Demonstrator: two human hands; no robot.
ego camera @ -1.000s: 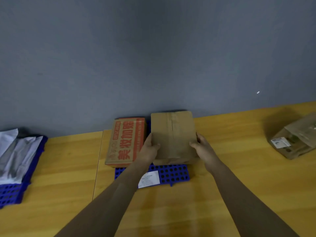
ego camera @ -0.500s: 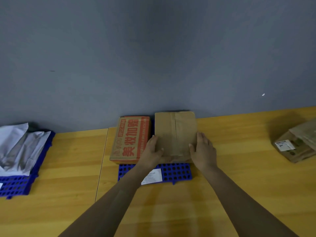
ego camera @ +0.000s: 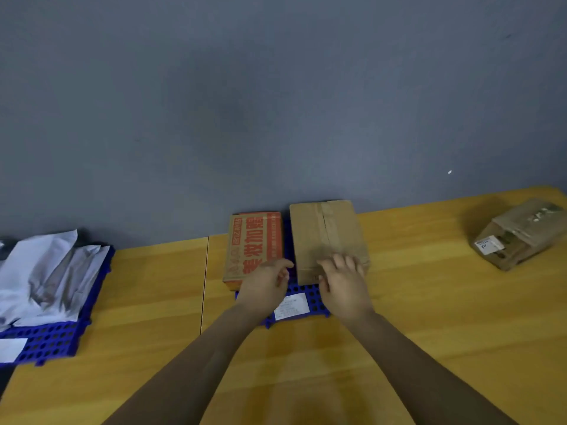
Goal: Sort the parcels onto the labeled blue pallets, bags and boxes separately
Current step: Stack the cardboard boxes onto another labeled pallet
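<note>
A plain brown taped cardboard box lies on the small blue perforated pallet by the far wall, just right of a red-printed cardboard box; the right hand rests straight-fingered on its near edge; the left hand hangs relaxed, gripping nothing. It seems to overhang rightward; best nudged left, snug and square beside its neighbour.

Before you: matt brown cardboard box; perforated blue plastic pallet; smooth wood-grain table; crinkled grey plastic bags at its left edge.
</note>
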